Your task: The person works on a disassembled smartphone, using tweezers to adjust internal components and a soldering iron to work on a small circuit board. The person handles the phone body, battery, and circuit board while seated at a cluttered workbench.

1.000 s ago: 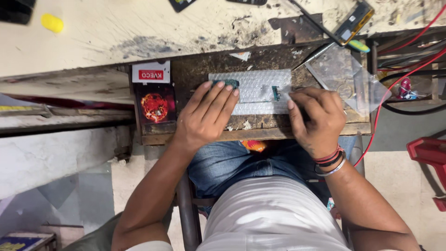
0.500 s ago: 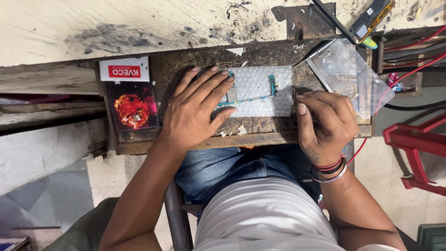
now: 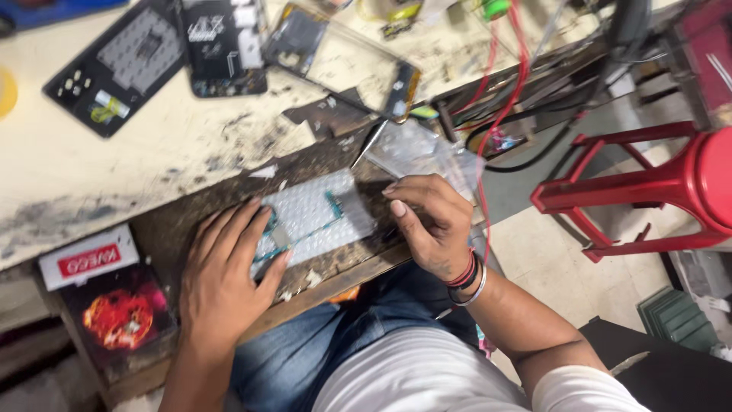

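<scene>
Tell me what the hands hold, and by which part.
The left hand presses the circuit board at its left end; the right hand grips tweezers by the rear.

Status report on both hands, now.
Left hand flat on the bubble-wrap pad, pinning it. Right hand at pad's edge, fingers curled. Tweezers lie apart. Nothing obstructing.

scuffed wooden board (image 3: 347, 263); glossy red plastic stool (image 3: 686, 183)

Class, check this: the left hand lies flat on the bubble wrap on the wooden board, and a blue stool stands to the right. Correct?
Not quite. The stool is red, not blue, as the head view shows. The rest holds: the left hand lies on the bubble wrap on the wooden board.
</scene>
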A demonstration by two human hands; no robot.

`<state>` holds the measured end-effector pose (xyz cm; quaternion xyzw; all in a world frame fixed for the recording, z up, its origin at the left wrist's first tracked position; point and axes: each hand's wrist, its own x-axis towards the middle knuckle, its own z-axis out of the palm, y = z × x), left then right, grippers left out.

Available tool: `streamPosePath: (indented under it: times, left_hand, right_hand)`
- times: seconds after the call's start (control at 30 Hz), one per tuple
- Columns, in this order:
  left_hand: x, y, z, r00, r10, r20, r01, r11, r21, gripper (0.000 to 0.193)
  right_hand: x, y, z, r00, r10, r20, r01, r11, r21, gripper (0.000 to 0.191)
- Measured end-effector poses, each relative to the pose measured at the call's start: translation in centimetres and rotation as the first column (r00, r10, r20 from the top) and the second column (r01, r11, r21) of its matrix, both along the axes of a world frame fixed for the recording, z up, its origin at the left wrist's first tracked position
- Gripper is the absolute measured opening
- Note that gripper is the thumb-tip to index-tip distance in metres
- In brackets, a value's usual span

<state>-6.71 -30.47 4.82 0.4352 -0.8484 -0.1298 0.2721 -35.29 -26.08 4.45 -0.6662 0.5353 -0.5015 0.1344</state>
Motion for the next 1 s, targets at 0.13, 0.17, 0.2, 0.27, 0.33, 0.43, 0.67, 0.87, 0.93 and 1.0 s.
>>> streamPosePath:
  times: [0.13,0.17,0.2,0.27,0.33,0.43,0.67,0.87,0.93,1.0]
  left_hand:
    - [0.0,0.6,0.2,1.000,0.001,0.003,-0.001,1.000,-0.025,0.053]
    - [0.0,0.9,0.4,1.000,0.006,0.007,-0.006,1.000,-0.031,0.053]
    - [-0.1,1.0,0.5,1.000,0.008,0.011,-0.008,0.999,-0.037,0.053]
    - [-0.3,1.3,0.7,1.000,0.010,0.023,-0.009,0.999,-0.050,0.053]
    - [-0.5,1.6,0.9,0.999,0.018,0.040,-0.015,0.998,-0.056,0.053]
    - [-0.8,2.3,0.9,0.997,0.038,0.071,-0.034,0.998,-0.055,0.052]
    - [-1.6,3.3,0.7,0.989,0.079,0.128,-0.072,0.996,-0.060,0.051]
    - [-1.9,3.7,0.2,0.995,0.051,0.084,-0.043,0.994,-0.100,0.050]
    - [-2.1,3.7,0.0,0.996,0.045,0.078,-0.035,0.992,-0.119,0.051]
    - [-2.3,3.5,-0.2,0.995,0.039,0.090,-0.028,0.992,-0.122,0.052]
  right_hand:
    - [-4.2,-0.3,1.9,0.979,-0.173,0.108,0.177,0.984,-0.024,0.012]
    - [-5.8,-0.5,2.6,0.957,-0.241,0.163,0.245,0.969,-0.009,0.014]
    - [-7.6,-0.7,3.3,0.943,-0.240,0.229,0.249,0.968,-0.013,0.016]
    - [-11.5,-1.3,4.6,0.909,-0.183,0.374,0.231,0.969,-0.088,0.019]
    - [-15.4,-1.8,5.8,0.860,-0.120,0.496,0.230,0.959,-0.166,0.021]
    - [-21.6,-2.4,7.8,0.762,-0.064,0.645,0.245,0.950,-0.195,0.023]
    - [-31.3,-4.1,11.1,0.666,-0.100,0.740,0.350,0.917,-0.192,0.018]
    - [-33.7,-4.5,13.1,0.690,-0.204,0.694,0.317,0.948,-0.037,0.016]
    - [-34.3,-4.5,14.1,0.674,-0.239,0.699,0.327,0.945,0.008,0.016]
    - [-35.0,-4.6,14.9,0.695,-0.268,0.668,0.326,0.945,0.040,0.016]
